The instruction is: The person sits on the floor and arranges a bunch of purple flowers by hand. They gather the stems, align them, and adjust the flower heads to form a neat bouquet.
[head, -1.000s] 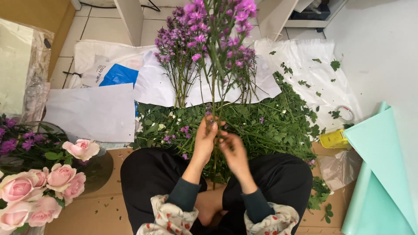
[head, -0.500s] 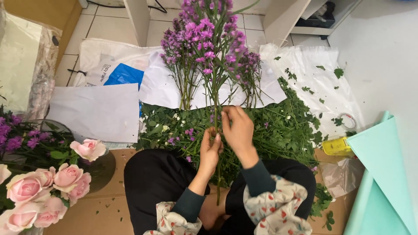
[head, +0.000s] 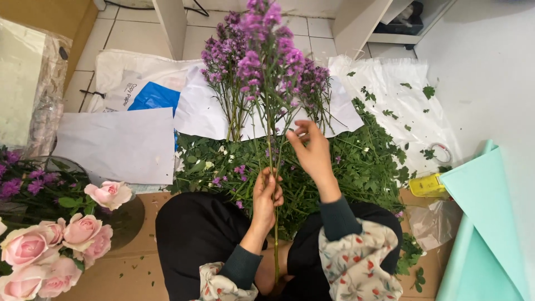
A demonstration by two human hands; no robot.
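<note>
Head view of a seated person over a floor littered with cuttings. The left hand (head: 267, 192) is closed around a purple flower stem (head: 274, 167) at centre; the stem's long axis runs nearly vertical in the frame, blooms toward 12 o'clock, cut end toward 6 o'clock between the knees. The right hand (head: 315, 153), just beside at 2 o'clock of the left, is partly open, its fingers (head: 298, 131) pinching fine side shoots on the stem.

Beyond the hands at 12 o'clock lies a bunch of purple flowers (head: 234, 67) on white paper (head: 206, 111), heads pointing away. A heap of green leaves (head: 362, 161) spreads from 10 to 3 o'clock, directly beneath the stem. At 9 o'clock, a grey sheet (head: 120, 145); at 8 o'clock, pink roses (head: 61, 245) near the left knee. At 3 o'clock, a yellow object (head: 426, 185) and mint paper (head: 485, 223); white plastic (head: 390, 89) at 1 o'clock. White furniture legs (head: 170, 25) bound the far edge. Bare cardboard (head: 139, 278) shows at 7 o'clock.
</note>
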